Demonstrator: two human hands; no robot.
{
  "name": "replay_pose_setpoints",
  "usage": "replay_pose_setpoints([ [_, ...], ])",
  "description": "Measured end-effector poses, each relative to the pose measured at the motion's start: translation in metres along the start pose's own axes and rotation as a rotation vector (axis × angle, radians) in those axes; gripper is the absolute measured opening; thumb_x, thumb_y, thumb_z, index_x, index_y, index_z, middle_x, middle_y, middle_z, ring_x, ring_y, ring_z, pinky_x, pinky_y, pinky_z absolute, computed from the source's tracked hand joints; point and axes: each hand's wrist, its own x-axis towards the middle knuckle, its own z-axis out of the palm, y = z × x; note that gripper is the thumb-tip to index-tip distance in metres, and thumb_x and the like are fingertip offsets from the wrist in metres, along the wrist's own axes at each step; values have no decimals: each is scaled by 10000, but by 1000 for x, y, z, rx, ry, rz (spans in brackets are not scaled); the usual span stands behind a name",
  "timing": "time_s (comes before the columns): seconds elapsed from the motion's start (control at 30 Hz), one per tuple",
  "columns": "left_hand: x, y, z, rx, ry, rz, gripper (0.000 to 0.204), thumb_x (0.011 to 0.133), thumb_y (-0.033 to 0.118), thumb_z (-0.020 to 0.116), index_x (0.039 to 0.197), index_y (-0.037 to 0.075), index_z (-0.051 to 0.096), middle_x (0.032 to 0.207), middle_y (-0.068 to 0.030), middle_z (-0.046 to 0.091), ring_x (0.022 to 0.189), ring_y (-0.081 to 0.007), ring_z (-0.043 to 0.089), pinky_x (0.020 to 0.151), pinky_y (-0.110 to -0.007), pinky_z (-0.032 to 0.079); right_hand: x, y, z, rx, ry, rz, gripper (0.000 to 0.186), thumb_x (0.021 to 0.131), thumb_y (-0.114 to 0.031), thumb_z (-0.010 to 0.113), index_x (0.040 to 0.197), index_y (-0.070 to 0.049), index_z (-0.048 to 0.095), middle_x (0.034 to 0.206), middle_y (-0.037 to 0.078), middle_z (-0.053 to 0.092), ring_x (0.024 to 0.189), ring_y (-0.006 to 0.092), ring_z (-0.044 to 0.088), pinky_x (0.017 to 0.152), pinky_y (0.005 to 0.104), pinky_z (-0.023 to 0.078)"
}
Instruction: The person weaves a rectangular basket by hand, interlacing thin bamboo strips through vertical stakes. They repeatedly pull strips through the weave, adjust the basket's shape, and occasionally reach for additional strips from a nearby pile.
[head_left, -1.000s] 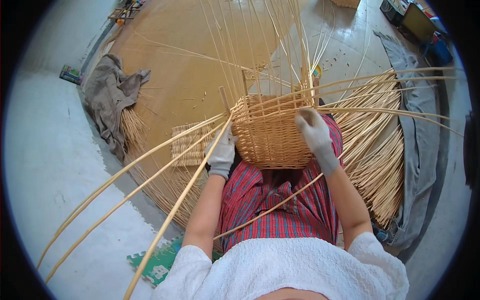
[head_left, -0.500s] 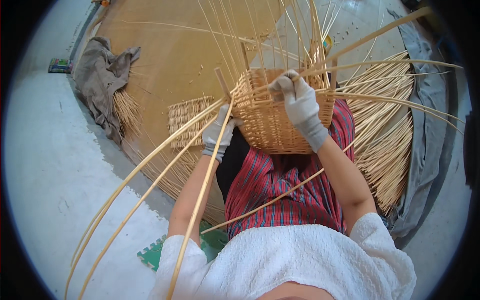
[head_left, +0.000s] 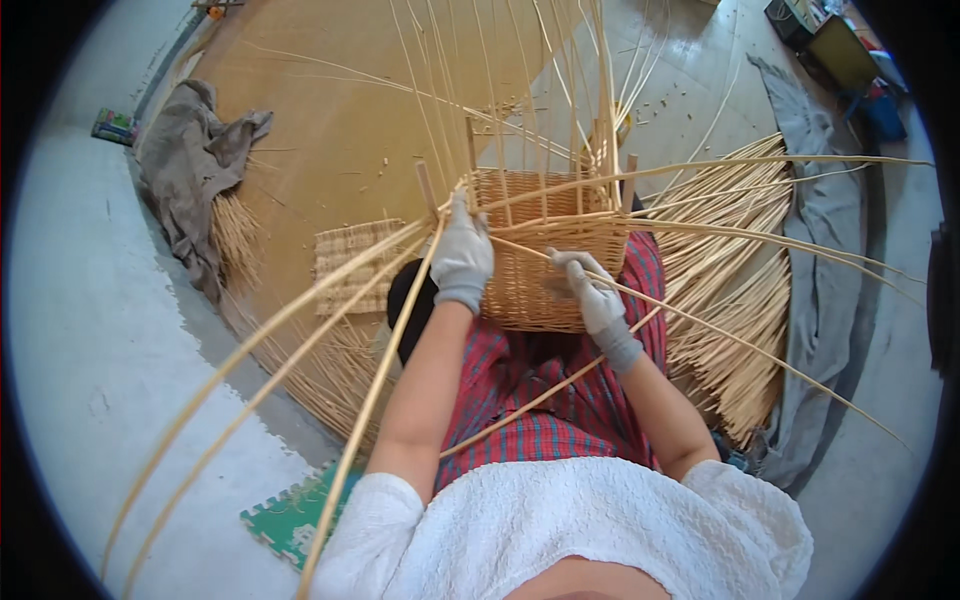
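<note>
Sitting on the floor in a red plaid skirt (head_left: 540,400) and a white top (head_left: 570,530), a person is weaving a half-made wicker basket (head_left: 545,260) that is resting on the lap at frame centre. Both hands are wearing pale work gloves. The left hand (head_left: 462,255) is closing around the basket's left rim where long cane strands (head_left: 300,340) are sweeping out toward the lower left; the right hand (head_left: 592,295) is lying against the front wall, fingers half curled, pinching a single thin strand.

One basket, two gloved hands, and strands too many to count. The basket is looking light and fairly stiff (though its unfinished rim is likely still giving under pressure), so the woven wall or rim seems the safest hold; the canes appear springy and apt to whip loose.

Farther out, one small woven mat (head_left: 350,265) is lying left of the basket, a bundle of cut cane (head_left: 740,300) is fanning at right, and one grey cloth (head_left: 190,170) is crumpled at upper left.
</note>
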Motion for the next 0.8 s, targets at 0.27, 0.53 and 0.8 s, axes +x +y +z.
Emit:
replay_pose_setpoints([
  [0.27,22,-28,18,-1075,-367,-153,195,1046,210,558,1163,89,460,896,-134,683,643,-244,708,482,-365,585,61,9,-19,102,319,-211,170,918,-112,770,1058,-42,704,868,32,708,734,127,674,621,240,516],
  [0.53,12,-25,18,-949,-289,-101,249,961,129,690,1125,85,508,813,-55,618,599,-218,682,478,-337,562,125,-34,-7,-160,169,-450,332,981,-51,652,1289,-84,533,1190,144,657,914,192,686,737,324,572],
  [0.8,27,-27,28,-848,-204,-118,363,967,157,695,1243,-28,550,907,-67,658,714,-111,633,566,-301,547,187,-109,94,-1058,-58,-541,710,987,-14,531,1606,-227,258,1203,142,639,963,175,681,803,317,582],
])
